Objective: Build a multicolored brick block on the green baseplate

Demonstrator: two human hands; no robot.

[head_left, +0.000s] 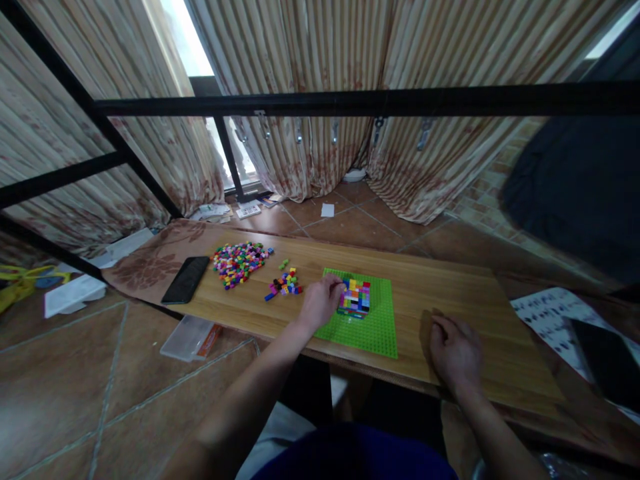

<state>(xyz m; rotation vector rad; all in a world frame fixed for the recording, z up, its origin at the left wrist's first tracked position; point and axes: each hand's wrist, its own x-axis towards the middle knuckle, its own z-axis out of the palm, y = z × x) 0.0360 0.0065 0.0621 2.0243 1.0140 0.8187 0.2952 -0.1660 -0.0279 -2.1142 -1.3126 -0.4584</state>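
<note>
Rainbow brick block (356, 297) touches your left hand (320, 301); I cannot tell its grip.
Small bright bricks, stacked square; your right hand (453, 350) rests loose, apart.

A long wooden counter (450, 287) carries everything. At its far left lies a black phone (185, 279), with a heap of mixed coloured bricks (239, 263) just right of it and a smaller cluster (285, 283) nearer. In the middle lies a green baseplate (370, 327), bearing a multicoloured brick block (355, 297).
</note>
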